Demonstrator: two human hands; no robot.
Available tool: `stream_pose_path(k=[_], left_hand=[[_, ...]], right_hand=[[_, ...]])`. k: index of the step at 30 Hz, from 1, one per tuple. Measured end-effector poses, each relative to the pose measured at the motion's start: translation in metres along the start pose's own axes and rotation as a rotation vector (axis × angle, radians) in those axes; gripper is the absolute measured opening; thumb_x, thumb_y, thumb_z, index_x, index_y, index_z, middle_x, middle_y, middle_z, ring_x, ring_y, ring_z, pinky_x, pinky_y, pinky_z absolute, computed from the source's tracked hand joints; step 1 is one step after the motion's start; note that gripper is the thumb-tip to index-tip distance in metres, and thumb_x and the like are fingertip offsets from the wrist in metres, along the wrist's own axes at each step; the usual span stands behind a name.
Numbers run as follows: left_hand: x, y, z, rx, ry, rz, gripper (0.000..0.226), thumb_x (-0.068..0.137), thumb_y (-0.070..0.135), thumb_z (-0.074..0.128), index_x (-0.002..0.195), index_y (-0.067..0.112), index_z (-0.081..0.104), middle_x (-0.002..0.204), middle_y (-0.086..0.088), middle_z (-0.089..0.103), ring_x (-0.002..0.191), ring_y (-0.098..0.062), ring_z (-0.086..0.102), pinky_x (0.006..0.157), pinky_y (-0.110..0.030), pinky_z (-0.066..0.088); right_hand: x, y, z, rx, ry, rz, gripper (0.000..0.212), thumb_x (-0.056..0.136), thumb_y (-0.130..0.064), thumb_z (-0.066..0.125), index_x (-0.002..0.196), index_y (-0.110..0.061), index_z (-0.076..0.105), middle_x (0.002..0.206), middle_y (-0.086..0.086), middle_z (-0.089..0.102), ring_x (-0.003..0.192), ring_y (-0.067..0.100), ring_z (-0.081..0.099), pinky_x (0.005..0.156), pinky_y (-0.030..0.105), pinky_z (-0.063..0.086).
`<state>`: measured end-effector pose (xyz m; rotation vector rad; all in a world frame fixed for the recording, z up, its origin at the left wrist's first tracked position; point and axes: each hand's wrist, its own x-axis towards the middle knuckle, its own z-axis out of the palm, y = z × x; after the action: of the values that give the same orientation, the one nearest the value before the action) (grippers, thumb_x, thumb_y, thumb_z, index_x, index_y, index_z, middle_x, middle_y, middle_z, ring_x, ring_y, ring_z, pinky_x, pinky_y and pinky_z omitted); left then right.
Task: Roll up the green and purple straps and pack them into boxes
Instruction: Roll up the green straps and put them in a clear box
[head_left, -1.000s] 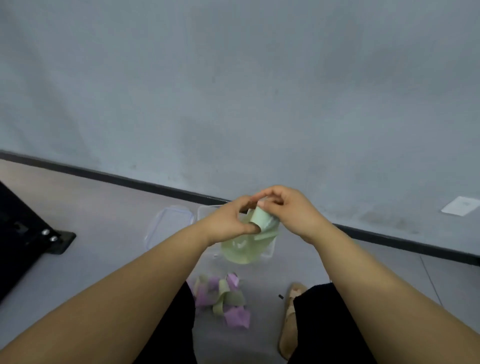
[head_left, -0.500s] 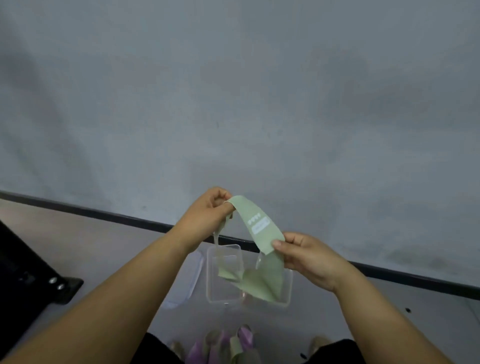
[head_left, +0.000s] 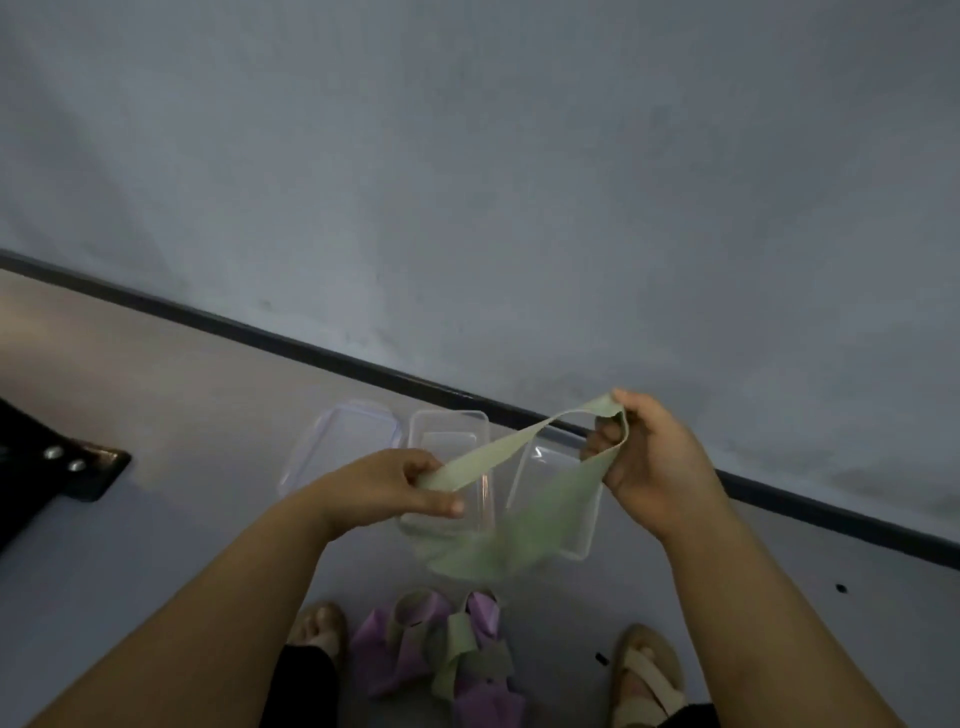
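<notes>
- While both hands are raised over the floor, the green strap (head_left: 493, 453) stretches between them in the air, crossing above the clear box (head_left: 448, 414).
- The left hand (head_left: 387, 486) sits at the near left corner of the clear box and pinches one end of the strap between thumb and curled fingers.
- The thumb of that hand lies under the strap and points across the near part of the box.
- The right hand (head_left: 654, 462) is up and to the right of the clear box and grips the strap's other part.
- At the top of that hand the strap bends over the fingers and is held there by the thumb.
- Below the right hand the rest of the strap drops in a broad, blurred band towards the near edge of the clear box.
- I cannot tell whether its lowest fold touches the floor.
- The second box (head_left: 583, 552), also clear, stands just beside the clear box on its right, with the hanging band in front of it.
- A clear lid (head_left: 337, 441) lies flat just to the left of the clear box.
- The heap of purple and green straps (head_left: 441, 654) lies on the floor on the near side of the clear box, unrolled and tangled.
- The heap lies between the left sandal (head_left: 319, 626) and the right sandal (head_left: 647, 670).
- A black bracket (head_left: 88, 470) with two metal bolts sits well to the left of the clear box.
- The dark skirting strip (head_left: 311, 347) runs behind the clear box at the foot of the grey wall (head_left: 467, 182).
</notes>
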<state>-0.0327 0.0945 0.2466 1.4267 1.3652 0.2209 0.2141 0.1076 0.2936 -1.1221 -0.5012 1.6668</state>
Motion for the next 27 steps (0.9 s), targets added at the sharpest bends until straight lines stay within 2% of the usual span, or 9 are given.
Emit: stream_pose_path(k=[3,7,12,14,16,18,20,23,27], left_hand=[[0.011,-0.011,0.000,-0.015,-0.081,-0.059,0.058,0.049,0.066,0.069,0.086,0.020,0.067,0.082,0.005,0.064,0.078,-0.012,0.057,0.071,-0.023,0.043],[0.017,-0.021,-0.010,-0.408,-0.019,-0.036,0.048,0.050,0.058,0.073,0.075,0.017,0.069,0.080,0.001,0.070,0.089,-0.018,0.065,0.085,-0.029,0.053],[0.026,-0.025,-0.019,-1.024,-0.119,0.023,0.049,0.047,0.033,0.090,0.081,0.007,0.068,0.082,-0.012,0.068,0.098,-0.030,0.066,0.089,-0.045,0.051],[0.028,-0.018,-0.020,-1.162,-0.135,0.065,0.038,0.050,0.023,0.089,0.076,0.005,0.068,0.069,-0.010,0.063,0.074,-0.028,0.067,0.085,-0.049,0.054],[0.031,-0.009,-0.018,-1.210,-0.121,0.044,0.032,0.055,0.022,0.086,0.071,0.006,0.064,0.060,-0.007,0.054,0.048,-0.018,0.054,0.060,-0.034,0.057],[0.033,-0.002,-0.015,-1.160,-0.048,-0.025,0.017,0.073,0.024,0.070,0.071,0.007,0.064,0.055,-0.003,0.044,0.038,-0.010,0.038,0.040,-0.018,0.040],[0.037,-0.001,-0.013,-0.962,0.079,-0.094,0.018,0.083,0.022,0.057,0.074,0.008,0.062,0.050,0.001,0.039,0.038,-0.008,0.030,0.038,-0.016,0.031],[0.043,-0.010,-0.010,-0.640,0.212,-0.176,0.019,0.090,0.022,0.055,0.086,0.006,0.062,0.058,-0.003,0.050,0.052,-0.013,0.042,0.054,-0.025,0.043],[0.048,-0.020,0.000,-0.304,0.186,-0.229,0.016,0.093,0.021,0.053,0.099,0.013,0.067,0.096,-0.007,0.065,0.086,-0.021,0.059,0.084,-0.036,0.051]], right_hand=[[0.019,0.004,-0.017,0.284,0.142,0.085,0.041,0.089,-0.019,0.040,0.049,-0.016,0.042,0.043,-0.002,0.038,0.037,0.014,0.041,0.055,0.025,0.045],[0.034,0.001,-0.033,0.379,0.250,0.123,0.042,0.088,-0.021,0.043,0.047,-0.016,0.049,0.050,-0.006,0.045,0.047,0.012,0.048,0.076,0.031,0.045],[0.044,0.000,-0.039,0.425,0.254,0.172,0.034,0.089,-0.025,0.047,0.057,-0.015,0.051,0.045,-0.006,0.048,0.038,0.009,0.048,0.062,0.023,0.045],[0.046,-0.002,-0.041,0.457,0.236,0.185,0.033,0.088,-0.025,0.047,0.057,-0.015,0.048,0.044,-0.006,0.043,0.037,0.008,0.042,0.059,0.017,0.037],[0.047,-0.006,-0.042,0.475,0.220,0.175,0.027,0.084,-0.024,0.048,0.059,-0.015,0.047,0.044,-0.005,0.039,0.038,0.009,0.037,0.056,0.017,0.032],[0.045,-0.011,-0.044,0.426,0.223,0.151,0.019,0.076,-0.022,0.051,0.059,-0.015,0.047,0.046,-0.005,0.040,0.040,0.009,0.037,0.054,0.019,0.035],[0.044,-0.015,-0.049,0.321,0.233,0.135,0.024,0.082,-0.023,0.049,0.059,-0.016,0.047,0.047,-0.005,0.042,0.044,0.011,0.040,0.056,0.023,0.040],[0.040,-0.016,-0.051,0.056,0.163,0.127,0.034,0.092,-0.029,0.043,0.061,-0.016,0.049,0.051,-0.002,0.044,0.046,0.013,0.042,0.059,0.027,0.041],[0.028,-0.010,-0.037,-0.318,0.022,0.039,0.021,0.093,-0.019,0.048,0.082,-0.007,0.061,0.069,0.006,0.058,0.065,0.018,0.054,0.069,0.033,0.049]])
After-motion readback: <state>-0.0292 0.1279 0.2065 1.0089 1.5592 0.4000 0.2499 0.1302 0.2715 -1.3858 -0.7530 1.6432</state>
